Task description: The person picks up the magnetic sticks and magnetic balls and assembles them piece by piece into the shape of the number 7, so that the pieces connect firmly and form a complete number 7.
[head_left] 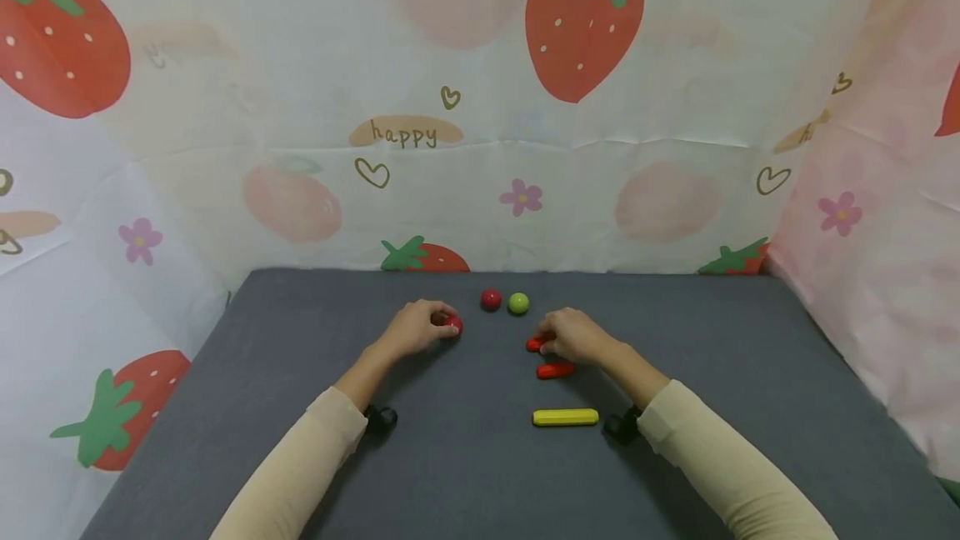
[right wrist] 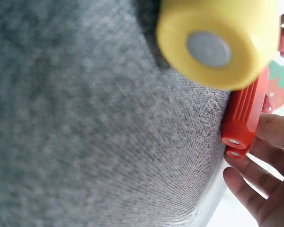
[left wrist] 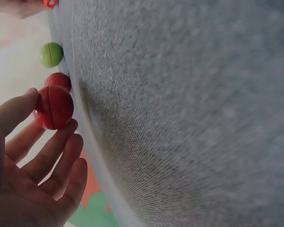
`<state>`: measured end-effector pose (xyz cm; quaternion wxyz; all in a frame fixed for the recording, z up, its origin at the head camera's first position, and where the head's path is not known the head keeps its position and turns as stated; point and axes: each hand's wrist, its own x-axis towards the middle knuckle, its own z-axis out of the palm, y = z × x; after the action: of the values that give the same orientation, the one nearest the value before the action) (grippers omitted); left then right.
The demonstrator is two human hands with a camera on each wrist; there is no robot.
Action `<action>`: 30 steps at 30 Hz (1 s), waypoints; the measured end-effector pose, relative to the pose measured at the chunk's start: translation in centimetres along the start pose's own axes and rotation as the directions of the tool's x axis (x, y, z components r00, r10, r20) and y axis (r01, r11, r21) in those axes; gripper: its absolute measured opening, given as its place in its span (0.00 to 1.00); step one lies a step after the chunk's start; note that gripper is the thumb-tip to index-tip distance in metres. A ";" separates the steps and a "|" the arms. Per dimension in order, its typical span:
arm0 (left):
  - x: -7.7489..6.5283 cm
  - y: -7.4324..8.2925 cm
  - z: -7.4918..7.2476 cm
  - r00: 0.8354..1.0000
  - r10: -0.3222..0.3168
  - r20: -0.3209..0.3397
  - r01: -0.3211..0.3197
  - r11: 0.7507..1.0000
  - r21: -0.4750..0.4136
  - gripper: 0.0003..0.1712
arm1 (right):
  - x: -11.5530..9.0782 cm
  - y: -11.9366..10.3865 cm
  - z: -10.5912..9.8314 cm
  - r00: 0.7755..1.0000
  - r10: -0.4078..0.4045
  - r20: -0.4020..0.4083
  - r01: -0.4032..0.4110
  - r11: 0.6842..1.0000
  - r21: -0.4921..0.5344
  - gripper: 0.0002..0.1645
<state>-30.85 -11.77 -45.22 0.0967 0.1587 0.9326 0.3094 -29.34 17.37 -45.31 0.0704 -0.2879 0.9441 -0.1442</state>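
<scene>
My left hand [head_left: 420, 327] pinches a glossy red ball [head_left: 453, 325] between thumb and fingertips; a seam runs round it in the left wrist view. Just behind it are a second red ball [head_left: 491, 299] and a green ball [head_left: 518, 303], side by side on the table. My right hand [head_left: 573, 335] holds the farther of two short red sticks [head_left: 534, 344] at its right end, fingertips low by the cloth. The nearer red stick [right wrist: 246, 111], ridged along its side, lies in front of that hand. Closer to me is a longer yellow stick [head_left: 565, 417].
Dark grey cloth covers the table [head_left: 450, 473]. A strawberry-patterned curtain [head_left: 480, 215] hangs along its back edge and both sides. Small black devices [head_left: 381, 419] are worn at the wrists.
</scene>
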 end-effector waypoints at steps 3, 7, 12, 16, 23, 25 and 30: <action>-0.4 0.2 0.1 1.000 0.016 0.006 -0.016 1.000 0.025 0.20 | 0.0 0.0 0.1 1.000 -0.001 -0.004 0.001 1.000 -0.005 0.12; -0.8 0.4 0.2 0.999 0.019 0.027 -0.020 0.999 0.030 0.19 | 0.0 0.0 0.2 1.000 0.004 -0.007 -0.005 1.000 -0.015 0.12; -1.0 0.4 0.5 0.999 0.016 0.037 -0.018 0.999 0.051 0.20 | 0.2 -0.1 0.0 1.000 0.003 -0.009 -0.003 1.000 -0.020 0.12; -1.0 0.5 0.7 0.999 0.003 0.036 -0.005 0.998 0.058 0.19 | 0.1 -0.1 -0.1 1.000 -0.005 -0.008 0.005 0.999 -0.034 0.12; -1.1 0.9 0.7 0.999 0.005 0.034 -0.008 0.997 0.075 0.19 | 0.2 -0.2 -0.2 1.000 0.009 -0.004 -0.009 1.000 -0.026 0.12; -1.0 0.9 0.8 0.999 0.000 0.032 -0.003 0.997 0.079 0.19 | 0.2 -0.2 -0.1 1.000 0.003 -0.008 -0.003 1.000 -0.030 0.12; -1.1 0.8 1.0 1.000 -0.014 0.025 0.011 0.996 0.083 0.19 | 0.1 -0.3 -0.1 1.000 0.005 -0.004 -0.005 0.999 -0.039 0.13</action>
<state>-29.39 -11.02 -45.46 0.1040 0.1608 0.9443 0.2676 -29.27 17.07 -45.16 0.0631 -0.2863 0.9477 -0.1261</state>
